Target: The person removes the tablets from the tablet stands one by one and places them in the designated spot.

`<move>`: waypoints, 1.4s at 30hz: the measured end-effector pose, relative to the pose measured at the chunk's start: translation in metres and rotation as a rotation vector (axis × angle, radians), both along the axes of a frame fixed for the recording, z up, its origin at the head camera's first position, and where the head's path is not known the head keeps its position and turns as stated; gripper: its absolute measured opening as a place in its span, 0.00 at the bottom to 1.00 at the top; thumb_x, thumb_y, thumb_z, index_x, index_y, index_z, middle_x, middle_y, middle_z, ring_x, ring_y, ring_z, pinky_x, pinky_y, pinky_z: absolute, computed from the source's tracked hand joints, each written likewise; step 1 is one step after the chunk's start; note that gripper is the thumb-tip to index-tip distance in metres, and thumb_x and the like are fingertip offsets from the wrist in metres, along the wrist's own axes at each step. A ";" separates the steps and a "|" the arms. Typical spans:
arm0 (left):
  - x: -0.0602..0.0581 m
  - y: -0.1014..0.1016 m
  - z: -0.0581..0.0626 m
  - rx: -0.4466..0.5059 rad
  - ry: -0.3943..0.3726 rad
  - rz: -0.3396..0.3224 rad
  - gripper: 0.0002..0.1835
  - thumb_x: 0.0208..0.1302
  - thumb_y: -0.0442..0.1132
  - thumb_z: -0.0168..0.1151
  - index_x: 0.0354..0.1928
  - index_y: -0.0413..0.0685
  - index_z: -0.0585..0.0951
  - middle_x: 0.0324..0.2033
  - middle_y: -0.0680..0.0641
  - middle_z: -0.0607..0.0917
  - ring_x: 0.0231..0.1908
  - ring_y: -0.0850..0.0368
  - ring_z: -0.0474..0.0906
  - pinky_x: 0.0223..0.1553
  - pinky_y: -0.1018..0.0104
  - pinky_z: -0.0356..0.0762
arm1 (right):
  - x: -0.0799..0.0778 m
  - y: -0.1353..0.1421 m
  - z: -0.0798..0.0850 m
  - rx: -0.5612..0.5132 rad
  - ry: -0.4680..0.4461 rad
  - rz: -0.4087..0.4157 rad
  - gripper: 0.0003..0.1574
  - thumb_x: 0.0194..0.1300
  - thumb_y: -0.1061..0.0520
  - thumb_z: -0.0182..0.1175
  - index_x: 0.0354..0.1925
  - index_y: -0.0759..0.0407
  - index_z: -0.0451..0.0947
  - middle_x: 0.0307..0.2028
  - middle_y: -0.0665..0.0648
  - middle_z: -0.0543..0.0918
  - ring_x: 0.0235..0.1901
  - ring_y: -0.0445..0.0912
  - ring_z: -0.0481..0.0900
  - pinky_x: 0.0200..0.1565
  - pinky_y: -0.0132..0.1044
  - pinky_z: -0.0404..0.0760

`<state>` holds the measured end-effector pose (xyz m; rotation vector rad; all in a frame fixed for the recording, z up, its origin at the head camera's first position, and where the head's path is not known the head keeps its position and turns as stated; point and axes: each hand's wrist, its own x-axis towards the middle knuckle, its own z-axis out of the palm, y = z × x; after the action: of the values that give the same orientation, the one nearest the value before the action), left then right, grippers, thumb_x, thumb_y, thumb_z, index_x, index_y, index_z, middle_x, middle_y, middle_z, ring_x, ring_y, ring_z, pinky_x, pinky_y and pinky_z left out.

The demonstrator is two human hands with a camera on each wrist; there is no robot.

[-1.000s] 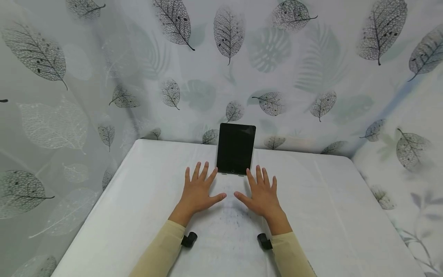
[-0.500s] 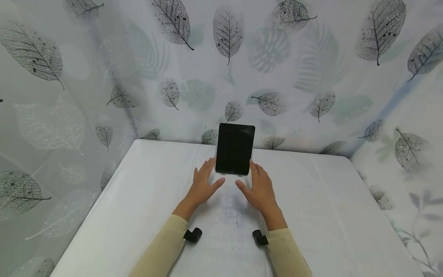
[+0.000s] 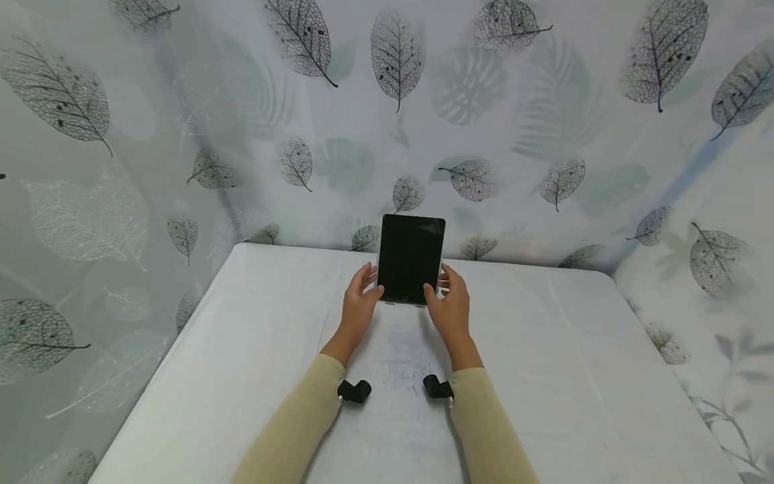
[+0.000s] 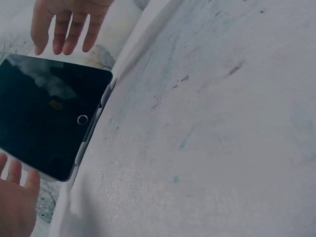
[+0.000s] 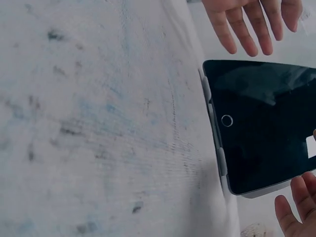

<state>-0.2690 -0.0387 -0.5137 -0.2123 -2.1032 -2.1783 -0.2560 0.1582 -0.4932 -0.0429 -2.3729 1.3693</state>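
Left grip (image 3: 358, 304) and right grip (image 3: 451, 306) have moved forward, the tablet (image 3: 411, 259) between them.
Both are wide, fingers loose; pale tabs (image 4: 80, 153) line its lower edge.

You have one tablet (image 3: 411, 259) at the centre of the head frame, with one round button (image 4: 82, 120) and two pale tabs (image 4: 80, 154) in the left wrist frame's left half. Also central are two hands, one left hand (image 3: 357, 310) and one right hand (image 3: 450, 308); lower down, you count two sleeves (image 3: 296, 423), two black wrist devices (image 3: 355, 391) and one white table (image 3: 544, 376).
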 end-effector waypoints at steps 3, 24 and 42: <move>-0.004 0.001 -0.001 0.021 -0.012 0.007 0.31 0.75 0.34 0.55 0.77 0.49 0.64 0.74 0.45 0.70 0.74 0.47 0.65 0.73 0.46 0.67 | -0.005 0.000 -0.004 -0.047 -0.043 -0.012 0.36 0.71 0.56 0.62 0.73 0.60 0.65 0.57 0.64 0.76 0.57 0.57 0.77 0.61 0.54 0.79; -0.008 0.014 -0.020 0.010 -0.012 0.069 0.28 0.74 0.34 0.57 0.74 0.44 0.69 0.71 0.40 0.68 0.70 0.43 0.65 0.74 0.47 0.64 | -0.016 0.000 -0.042 -0.336 -0.094 -0.107 0.22 0.66 0.62 0.67 0.57 0.63 0.80 0.50 0.64 0.83 0.51 0.52 0.81 0.51 0.29 0.81; -0.016 0.029 -0.029 -0.034 -0.001 0.249 0.29 0.67 0.21 0.52 0.69 0.45 0.75 0.59 0.40 0.77 0.59 0.46 0.73 0.67 0.49 0.72 | -0.022 -0.007 -0.052 -0.279 -0.110 -0.178 0.20 0.61 0.70 0.67 0.52 0.66 0.79 0.44 0.63 0.80 0.44 0.53 0.79 0.51 0.44 0.79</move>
<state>-0.2848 -0.0102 -0.5423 0.0462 -2.0440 -2.0012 -0.2777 0.1508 -0.5450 -0.4065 -2.1841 1.6331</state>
